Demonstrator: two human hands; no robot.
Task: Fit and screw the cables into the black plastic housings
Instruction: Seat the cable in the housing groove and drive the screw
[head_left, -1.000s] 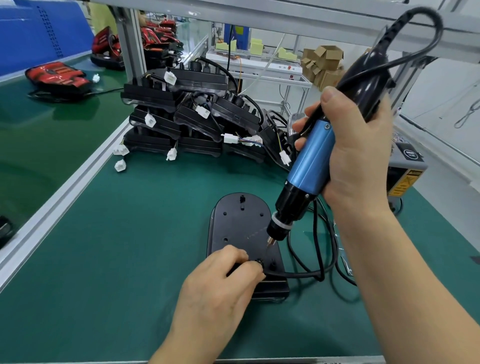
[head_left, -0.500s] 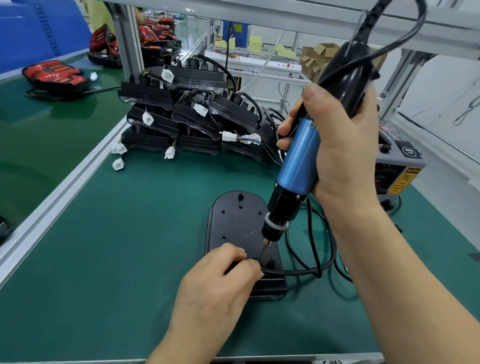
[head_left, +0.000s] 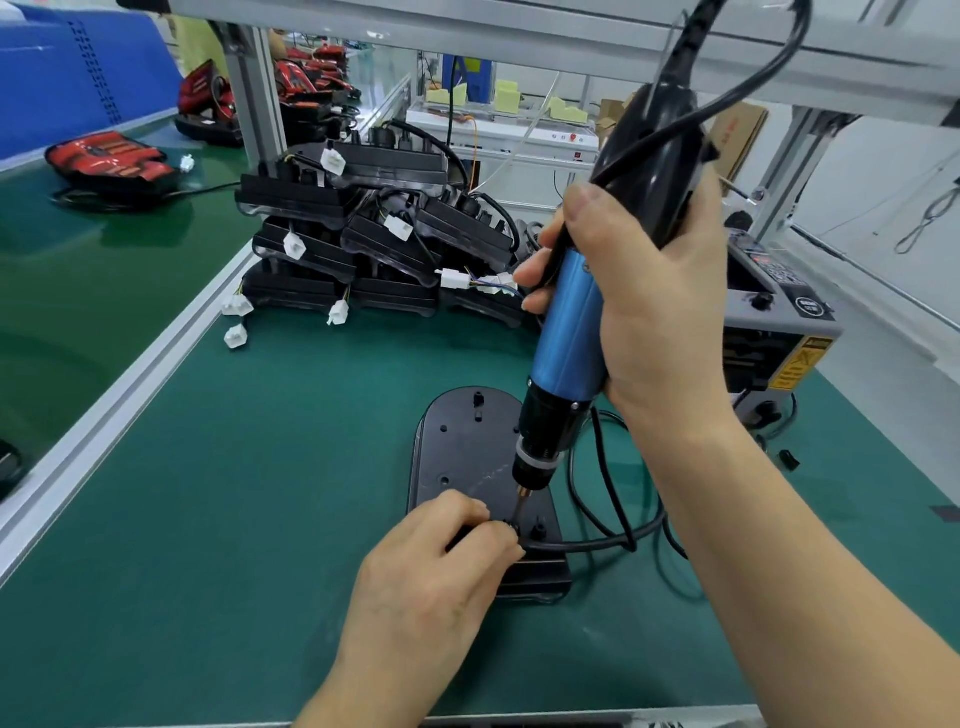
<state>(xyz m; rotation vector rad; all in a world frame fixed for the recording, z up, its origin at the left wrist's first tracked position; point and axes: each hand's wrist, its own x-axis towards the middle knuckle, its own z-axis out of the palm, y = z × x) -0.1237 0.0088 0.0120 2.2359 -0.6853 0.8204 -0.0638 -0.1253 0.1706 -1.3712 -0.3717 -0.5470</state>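
On the green table (head_left: 260, 493), the finished-looking stack of black housings (head_left: 363, 244) with white plugs sits at the far side, well apart from the work. The one black plastic housing (head_left: 462, 452) being worked on lies flat in the near middle, in the same spot as a second ago.

What has changed is the electric screwdriver (head_left: 569, 332). A second ago its tip hung above the housing, a little right of the fastening point. Now it has dropped and swung left, leaning only a little, near its working angle. The right hand (head_left: 654, 301) is wrapped tight round its blue and black body.

The left hand (head_left: 441, 566) has stayed put at the housing's near end, its fingers curled and pinching at the point where the cable (head_left: 597, 543) enters from the right. Whether it pinches the cable's end or a screw is hidden by the fingers.

The bit (head_left: 521, 506) now meets that spot, right at the left fingertips (head_left: 498, 535). I judge positioning to be over and driving about to start. The screw itself is too small to make out.
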